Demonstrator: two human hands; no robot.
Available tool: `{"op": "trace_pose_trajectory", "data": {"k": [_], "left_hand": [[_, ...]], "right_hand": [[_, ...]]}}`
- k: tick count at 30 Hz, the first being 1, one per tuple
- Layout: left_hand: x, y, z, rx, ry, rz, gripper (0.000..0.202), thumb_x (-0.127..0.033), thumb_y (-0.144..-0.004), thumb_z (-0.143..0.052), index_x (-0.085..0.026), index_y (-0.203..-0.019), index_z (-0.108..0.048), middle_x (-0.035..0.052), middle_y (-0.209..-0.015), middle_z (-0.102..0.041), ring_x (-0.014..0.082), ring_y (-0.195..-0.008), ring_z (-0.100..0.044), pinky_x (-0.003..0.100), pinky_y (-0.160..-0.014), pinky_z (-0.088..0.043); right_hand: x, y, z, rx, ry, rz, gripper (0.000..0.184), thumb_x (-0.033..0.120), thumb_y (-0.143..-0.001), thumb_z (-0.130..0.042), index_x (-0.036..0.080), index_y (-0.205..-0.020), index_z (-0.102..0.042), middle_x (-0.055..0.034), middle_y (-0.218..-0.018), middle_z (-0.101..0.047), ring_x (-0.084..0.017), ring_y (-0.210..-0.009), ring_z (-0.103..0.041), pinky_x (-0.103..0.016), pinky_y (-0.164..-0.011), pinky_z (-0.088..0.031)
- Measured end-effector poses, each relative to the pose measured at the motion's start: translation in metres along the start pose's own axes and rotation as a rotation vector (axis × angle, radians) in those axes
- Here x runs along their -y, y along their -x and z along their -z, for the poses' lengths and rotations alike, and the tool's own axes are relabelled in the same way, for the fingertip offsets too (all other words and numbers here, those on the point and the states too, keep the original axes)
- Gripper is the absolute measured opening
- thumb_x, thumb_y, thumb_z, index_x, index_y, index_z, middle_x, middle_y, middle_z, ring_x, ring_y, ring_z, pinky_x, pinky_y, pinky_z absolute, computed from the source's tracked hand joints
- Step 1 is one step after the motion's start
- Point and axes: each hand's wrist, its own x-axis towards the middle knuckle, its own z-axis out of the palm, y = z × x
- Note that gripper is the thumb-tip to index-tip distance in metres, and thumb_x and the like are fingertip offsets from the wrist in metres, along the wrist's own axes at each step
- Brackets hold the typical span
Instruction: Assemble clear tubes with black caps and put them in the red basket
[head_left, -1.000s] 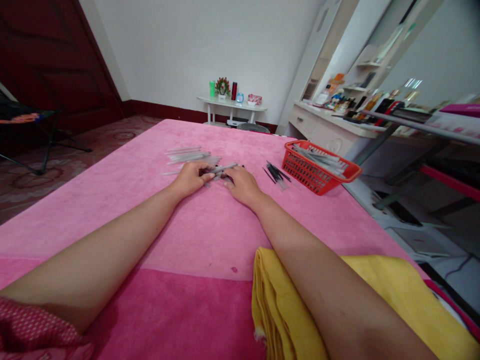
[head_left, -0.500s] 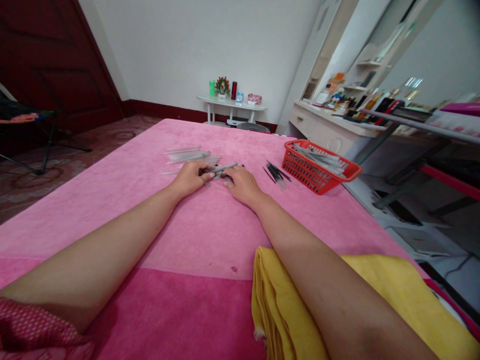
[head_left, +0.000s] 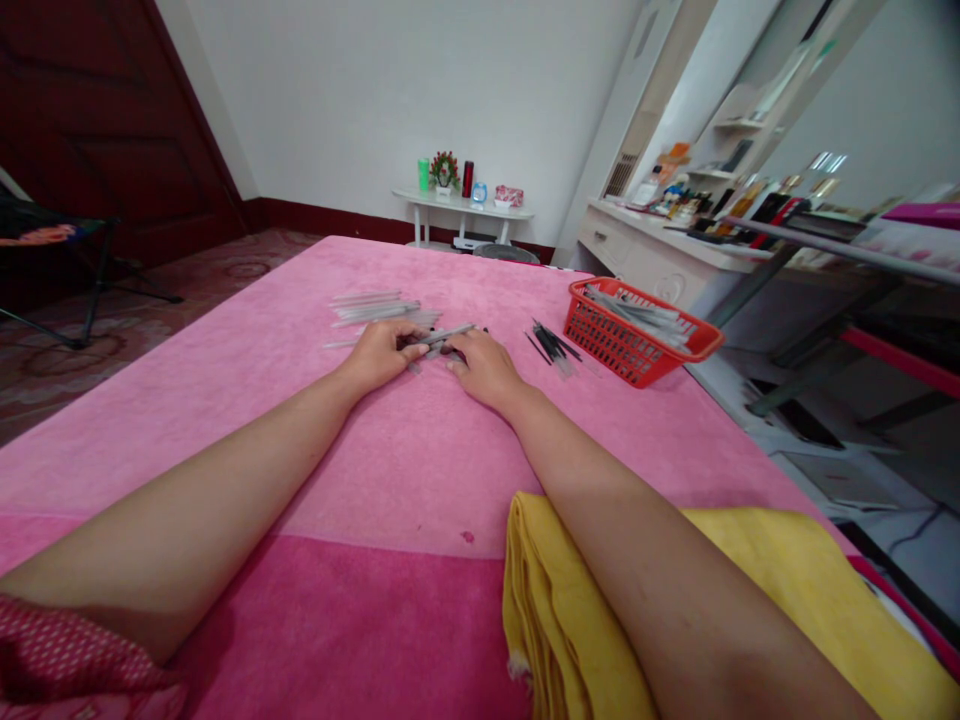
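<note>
Grey pen tube (head_left: 448,334) pinched in the left hand (head_left: 381,352), mid-bed over the pink blanket (head_left: 420,450), between both hands. Long axis from near-left to far-right, free end toward the red basket (head_left: 637,350). Right hand (head_left: 486,368) curled just right of it, knuckles up; grip on it impossible to tell. 1 loose pile of clear tubes (head_left: 371,308) just far-left.

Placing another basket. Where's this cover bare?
Bare: the cover between the left arm and right arm, the strip outside the left arm, the far end beyond the clear tubes. Crowded: from the left hand and right hand across the black sticks to the red basket.
</note>
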Motion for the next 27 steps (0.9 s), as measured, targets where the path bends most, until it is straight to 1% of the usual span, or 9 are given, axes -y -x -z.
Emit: {"op": "trace_pose_trajectory", "data": {"k": [9,18,27], "left_hand": [[0.0022,-0.0007,0.0001,0.01,-0.003,-0.006,0.026,-0.028,-0.074,-0.062,-0.016,-0.095,-0.072,0.0042,-0.087,-0.072,0.0196,-0.079,-0.063,0.028,-0.068,-0.048],[0.0057,-0.0011,-0.0013,-0.006,-0.003,0.007,0.027,-0.03,-0.073,-0.062,-0.016,-0.095,-0.072,0.0039,-0.086,-0.071,0.0199,-0.078,-0.062,0.029,-0.067,-0.048],[0.0004,0.0,-0.0004,0.001,0.023,0.014,0.026,-0.027,-0.073,-0.062,-0.015,-0.094,-0.072,0.0036,-0.085,-0.071,0.0185,-0.074,-0.062,0.028,-0.066,-0.048]], "right_hand": [[0.0008,0.0002,0.001,-0.004,-0.013,-0.004,0.022,0.018,-0.084,-0.057,0.019,-0.104,-0.064,-0.0076,-0.107,-0.061,-0.02,-0.101,-0.052,-0.033,-0.088,-0.04],[-0.0003,0.0003,-0.0008,-0.02,-0.002,0.008,0.022,0.018,-0.083,-0.059,0.02,-0.103,-0.065,-0.0064,-0.105,-0.061,-0.019,-0.099,-0.053,-0.032,-0.086,-0.04],[0.0003,-0.0003,-0.0005,-0.013,-0.015,0.006,0.021,0.018,-0.083,-0.058,0.019,-0.103,-0.065,-0.0069,-0.104,-0.061,-0.02,-0.098,-0.053,-0.033,-0.086,-0.04]]}}
